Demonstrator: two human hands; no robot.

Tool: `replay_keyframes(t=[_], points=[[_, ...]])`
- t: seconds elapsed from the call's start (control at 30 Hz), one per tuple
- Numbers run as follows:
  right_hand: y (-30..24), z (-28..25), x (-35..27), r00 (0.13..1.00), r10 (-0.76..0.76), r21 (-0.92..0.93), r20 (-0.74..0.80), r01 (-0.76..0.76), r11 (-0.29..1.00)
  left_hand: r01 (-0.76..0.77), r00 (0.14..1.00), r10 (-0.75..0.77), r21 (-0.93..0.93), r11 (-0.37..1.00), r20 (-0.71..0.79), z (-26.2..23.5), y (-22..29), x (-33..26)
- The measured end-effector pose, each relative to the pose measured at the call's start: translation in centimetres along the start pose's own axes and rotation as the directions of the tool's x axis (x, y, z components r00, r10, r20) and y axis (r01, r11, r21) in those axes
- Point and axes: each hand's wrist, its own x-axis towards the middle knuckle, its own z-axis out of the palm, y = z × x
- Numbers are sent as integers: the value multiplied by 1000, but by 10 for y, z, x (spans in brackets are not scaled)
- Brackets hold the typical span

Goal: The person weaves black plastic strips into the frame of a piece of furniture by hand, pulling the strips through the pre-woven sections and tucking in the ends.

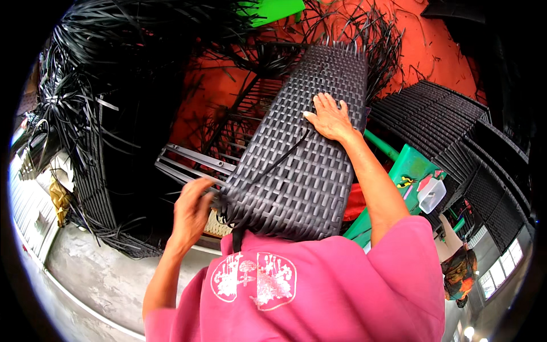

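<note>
Head camera view: a person in a pink shirt (319,290) works over a dark woven piece (310,165), which lies tilted just beyond the chest and serves as the landmark for everything around it. The right hand (329,117) rests palm down on the piece's upper face, fingers lightly spread and thumb apart, gripping nothing. The left hand (194,208) is blurred beside the near left corner, its fingers bent; whether it pinches a strand cannot be told.

Weaving appears largely done across the broad face, where the strips form a close, regular pattern from end to end. Finishing looks to be what is left: short strand ends (233,214) bristle at the near left corner, more stick out along the far edge, and one long loose strand (283,155) trails across the face. The underside is hidden, so its progress cannot be judged.

Grey metal bars (196,158) jut out left of the piece, with bundled black strands (62,108) farther left; a green stand (401,171) is on its right.
</note>
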Motion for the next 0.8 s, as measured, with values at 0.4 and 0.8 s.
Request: replay_keyframes(t=[0.4,0.8], points=[[26,3,2,998,-1,232,-60,15,973,518,683,-362,-72,852,634,118,74,166],[22,5,5,978,-36,253,-204,88,963,933,359,-439,-305,191,824,168,45,183]])
